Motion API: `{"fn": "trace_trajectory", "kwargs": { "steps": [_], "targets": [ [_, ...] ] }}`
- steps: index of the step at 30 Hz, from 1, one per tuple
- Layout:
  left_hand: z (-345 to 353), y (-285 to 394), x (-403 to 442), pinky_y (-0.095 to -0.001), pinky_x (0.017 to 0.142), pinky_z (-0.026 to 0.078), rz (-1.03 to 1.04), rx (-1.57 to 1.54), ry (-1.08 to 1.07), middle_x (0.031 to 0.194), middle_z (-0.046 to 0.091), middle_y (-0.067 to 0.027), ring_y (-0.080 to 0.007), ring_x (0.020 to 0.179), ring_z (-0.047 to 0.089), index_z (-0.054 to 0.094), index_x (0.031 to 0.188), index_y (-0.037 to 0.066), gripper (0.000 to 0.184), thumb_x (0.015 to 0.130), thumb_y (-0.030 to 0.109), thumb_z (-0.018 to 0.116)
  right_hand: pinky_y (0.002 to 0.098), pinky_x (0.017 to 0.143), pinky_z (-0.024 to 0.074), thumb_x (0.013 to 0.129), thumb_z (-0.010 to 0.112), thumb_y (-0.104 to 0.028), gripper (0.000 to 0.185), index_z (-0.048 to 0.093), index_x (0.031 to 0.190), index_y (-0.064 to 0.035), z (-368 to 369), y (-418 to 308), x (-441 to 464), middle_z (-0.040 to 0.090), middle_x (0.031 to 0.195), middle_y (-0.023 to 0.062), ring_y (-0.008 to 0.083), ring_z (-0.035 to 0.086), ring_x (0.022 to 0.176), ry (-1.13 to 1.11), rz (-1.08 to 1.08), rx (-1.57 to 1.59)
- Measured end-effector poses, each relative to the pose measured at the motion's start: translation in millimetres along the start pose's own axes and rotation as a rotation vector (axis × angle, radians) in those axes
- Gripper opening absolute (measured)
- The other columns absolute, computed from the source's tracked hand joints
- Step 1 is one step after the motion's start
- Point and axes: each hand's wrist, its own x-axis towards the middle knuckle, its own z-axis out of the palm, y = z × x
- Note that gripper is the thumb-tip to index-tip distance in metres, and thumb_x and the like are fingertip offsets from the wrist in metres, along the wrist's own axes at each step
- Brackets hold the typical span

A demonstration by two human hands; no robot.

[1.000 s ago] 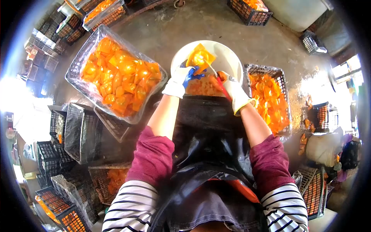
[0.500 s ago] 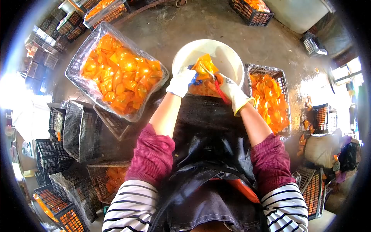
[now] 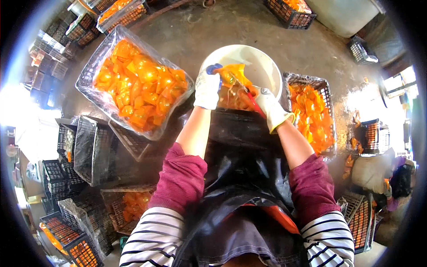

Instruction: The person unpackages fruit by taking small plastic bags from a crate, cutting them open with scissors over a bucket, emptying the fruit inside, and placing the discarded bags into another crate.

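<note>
My left hand (image 3: 207,90), in a white glove with blue fingertips, pinches a glossy orange piece (image 3: 233,73) above a white tub (image 3: 263,66). My gloved right hand (image 3: 271,108) is closed round a red-handled metal tool (image 3: 255,105). The tool's thin metal end reaches the underside of the piece; its exact kind is hard to make out. Pale strands hang below the piece. Wet orange-brown scraps lie in the near part of the tub.
To the left stands a plastic-lined crate (image 3: 171,113) heaped with orange pieces. Another black crate (image 3: 330,100) of orange pieces sits right of the tub. Stacked crates (image 3: 91,151) stand further left. A black apron (image 3: 240,151) covers my lap.
My left hand has turned and shifted slightly left, tilting the orange piece so that its underside and strands show. My right hand keeps the red-handled tool, nearly in place.
</note>
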Motion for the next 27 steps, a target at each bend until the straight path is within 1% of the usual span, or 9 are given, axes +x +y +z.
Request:
{"fn": "trace_trajectory", "kwargs": {
  "steps": [3, 4, 6, 10, 14, 18, 21, 26, 27],
  "targets": [
    [13.6, -27.0, 13.8, -0.0365, 0.084, 0.053, 0.05, -0.513, -0.109, 0.111, 0.064, -0.0116, -0.0259, 0.094, 0.064, 0.055, 0.125, 0.011, 0.047, 0.084, 0.032, 0.066, 0.0258, 0.078, 0.0533, 0.099, 0.042, -0.013, 0.029, 0.054, 0.121, 0.0025, -3.5, -6.8, -3.4, 0.064, 0.109, 0.0114, 0.0208, 0.062, 0.101, 0.021, 0.252, 1.159],
    [16.3, -19.3, 10.0, -0.0372, 0.084, 0.053, 0.033, -0.658, -0.129, 0.112, 0.063, -0.0093, -0.025, 0.093, 0.063, 0.053, 0.128, 0.012, 0.052, 0.084, 0.033, 0.07, 0.0266, 0.08, 0.0531, 0.1, 0.041, -0.014, 0.031, 0.053, 0.123, 0.0024, 0.7, -2.1, 2.0, 0.064, 0.11, 0.0126, 0.0212, 0.062, 0.102, 0.046, 0.251, 1.243],
    [21.0, 2.1, 9.7, -0.0394, 0.081, 0.055, -0.449, -1.251, -0.269, 0.111, 0.062, -0.0081, -0.0248, 0.093, 0.063, 0.053, 0.127, 0.011, 0.05, 0.084, 0.028, 0.072, 0.0284, 0.084, 0.0527, 0.101, 0.038, -0.016, 0.033, 0.052, 0.125, 0.0021, 11.3, 5.7, 12.3, 0.063, 0.113, 0.0148, 0.022, 0.061, 0.103, 0.103, 0.252, 1.413],
    [29.3, 7.6, 7.0, -0.0377, 0.071, 0.058, -0.126, -1.05, -0.19, 0.11, 0.06, -0.0094, -0.0243, 0.094, 0.062, 0.051, 0.126, 0.011, 0.041, 0.088, 0.012, 0.066, 0.0314, 0.09, 0.0511, 0.102, 0.032, -0.02, 0.04, 0.048, 0.13, 0.0036, 9.9, -0.8, 2.4, 0.06, 0.117, 0.0186, 0.0239, 0.061, 0.104, 0.075, 0.264, 1.292],
    [34.8, -10.1, 15.5, -0.037, 0.07, 0.059, -0.129, -1.059, -0.13, 0.112, 0.059, -0.0097, -0.0232, 0.095, 0.061, 0.05, 0.128, 0.008, 0.041, 0.089, 0.006, 0.063, 0.0316, 0.091, 0.0513, 0.102, 0.033, -0.019, 0.04, 0.047, 0.131, 0.0035, 16.6, 15.1, 11.0, 0.058, 0.121, 0.0171, 0.0241, 0.061, 0.104, 0.036, 0.248, 1.335],
    [32.5, -4.0, 12.1, -0.0302, 0.066, 0.056, -0.123, -0.805, -0.028, 0.103, 0.063, -0.0078, -0.0174, 0.086, 0.062, 0.055, 0.125, 0.008, 0.039, 0.088, 0.009, 0.066, 0.028, 0.086, 0.053, 0.1, 0.04, -0.011, 0.034, 0.05, 0.129, 0.0027, 10.3, 10.0, 11.6, 0.057, 0.12, 0.0137, 0.0217, 0.061, 0.101, 0.004, 0.19, 0.943],
    [33.4, -10.3, 18.7, -0.0261, 0.065, 0.053, -0.158, -0.584, 0.0, 0.096, 0.065, -0.0069, -0.0134, 0.081, 0.062, 0.058, 0.122, 0.005, 0.038, 0.087, 0.016, 0.069, 0.025, 0.083, 0.0536, 0.097, 0.044, -0.005, 0.032, 0.052, 0.127, 0.0029, 13.7, 12.4, 14.8, 0.058, 0.117, 0.0117, 0.0195, 0.061, 0.098, 0.089, 0.259, 1.314],
    [22.6, 23.9, -3.1, -0.025, 0.073, 0.05, -0.217, -0.661, -0.105, 0.093, 0.067, -0.0064, -0.0106, 0.084, 0.061, 0.059, 0.121, 0.001, 0.045, 0.087, 0.028, 0.069, 0.0256, 0.082, 0.0544, 0.098, 0.043, -0.006, 0.032, 0.051, 0.127, 0.0027, 20.1, 38.2, 20.5, 0.058, 0.118, 0.0125, 0.0198, 0.061, 0.099, 0.084, 0.152, 0.821],
    [26.1, 18.2, 0.3, -0.0232, 0.068, 0.049, -0.195, -0.614, -0.077, 0.095, 0.066, -0.0069, -0.0102, 0.079, 0.061, 0.06, 0.118, 0.001, 0.038, 0.088, 0.023, 0.068, 0.0265, 0.081, 0.0549, 0.098, 0.044, -0.009, 0.032, 0.051, 0.128, 0.0017, 15.5, 22.6, 16.8, 0.059, 0.116, 0.0125, 0.0191, 0.062, 0.098, 0.147, 0.241, 1.14]
  ]
}}
